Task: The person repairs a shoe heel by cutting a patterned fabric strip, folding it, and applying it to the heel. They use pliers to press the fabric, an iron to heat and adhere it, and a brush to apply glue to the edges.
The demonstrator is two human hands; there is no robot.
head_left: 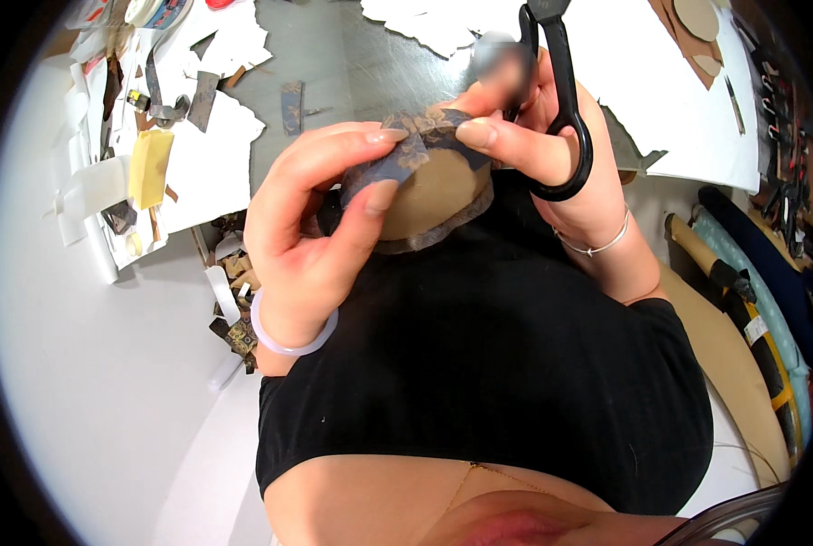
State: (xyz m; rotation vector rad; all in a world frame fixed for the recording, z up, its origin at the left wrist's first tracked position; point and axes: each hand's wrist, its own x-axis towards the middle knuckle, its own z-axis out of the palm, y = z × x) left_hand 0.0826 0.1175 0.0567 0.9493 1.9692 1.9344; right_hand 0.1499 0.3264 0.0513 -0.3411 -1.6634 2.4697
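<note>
Between my two hands is an oval tan piece [434,194] with a grey floral-patterned fabric strip [405,150] folded along its upper rim. My left hand [302,196] pinches the left side, thumb on the near face and fingers over the top. At the upper right edge, my right hand [561,136] pinches the strip between thumb and forefinger. Black-handled scissors [572,155] also hang in the right hand, one loop around the base of the thumb. The scissor blades are not visible, and a blurred patch covers part of the right fingers.
White torn-edged sheets [215,146] lie on the grey work table [325,55]. A yellow block [151,167] and fabric scraps [203,100] are at left. Another patterned scrap [292,107] lies beyond my left hand. Material rolls [752,264] stand at right, below a tool rack [780,118].
</note>
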